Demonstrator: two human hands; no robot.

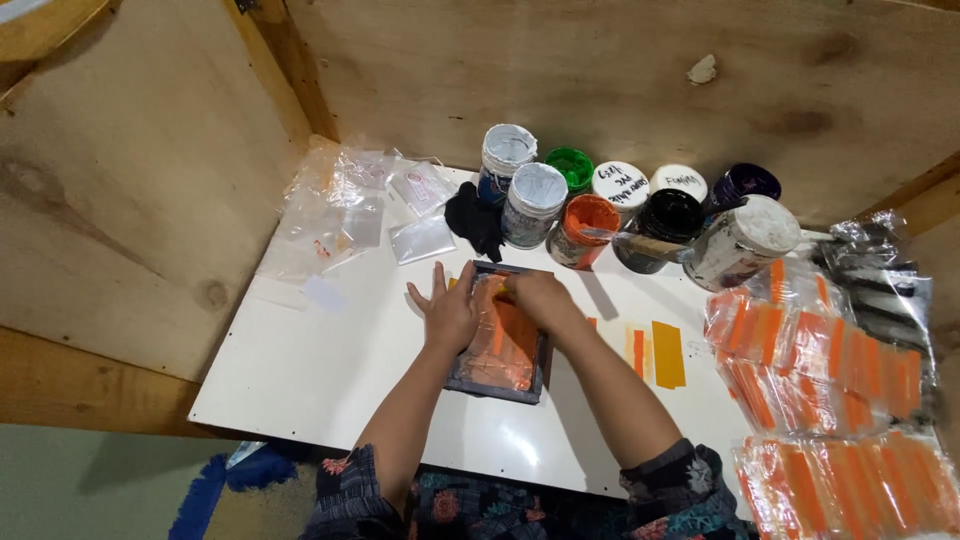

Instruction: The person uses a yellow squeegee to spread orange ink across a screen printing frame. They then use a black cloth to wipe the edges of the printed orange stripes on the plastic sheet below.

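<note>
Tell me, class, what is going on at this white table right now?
A person is working a small dark-framed screen coated in orange ink on a white table. The left hand lies flat on the frame's left edge, steadying it, while the right hand presses down near its top; whether it holds a tool cannot be told. Open and lidded paint jars stand behind. Orange printed strips lie to the right, beside bagged orange pieces.

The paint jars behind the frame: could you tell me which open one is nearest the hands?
The orange jar, its orange paint showing; the green and black open jars stand farther off.
</note>
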